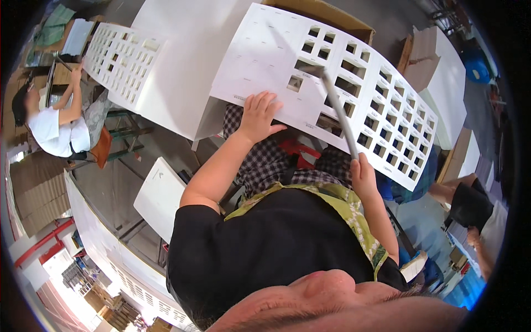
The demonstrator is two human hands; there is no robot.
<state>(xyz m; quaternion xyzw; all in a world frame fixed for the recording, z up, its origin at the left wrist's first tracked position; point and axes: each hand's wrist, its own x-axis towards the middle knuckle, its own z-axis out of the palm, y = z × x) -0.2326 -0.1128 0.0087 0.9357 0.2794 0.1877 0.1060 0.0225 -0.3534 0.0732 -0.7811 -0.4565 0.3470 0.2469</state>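
Note:
A large white sheet of card or board (260,52) lies in front of me, with rows of square and rectangular cut-outs across its right part. Its left part is whole, marked with small lines. My left hand (260,115) rests on the sheet's near edge, fingers stretched out and holding nothing. My right hand (363,176), at the near edge further right, is closed round the long grey handle of a hammer (338,108). The hammer's head is over the sheet, beside the cut-outs. A single small opening (295,83) stands apart, left of the hammer handle.
At the left, a co-worker (61,124) sits by another perforated white sheet (119,61). White sheets are stacked (437,77) at the right, near a second person's arm (480,249). A cardboard box (332,17) is behind my sheet; a white chair back (160,199) stands at my left.

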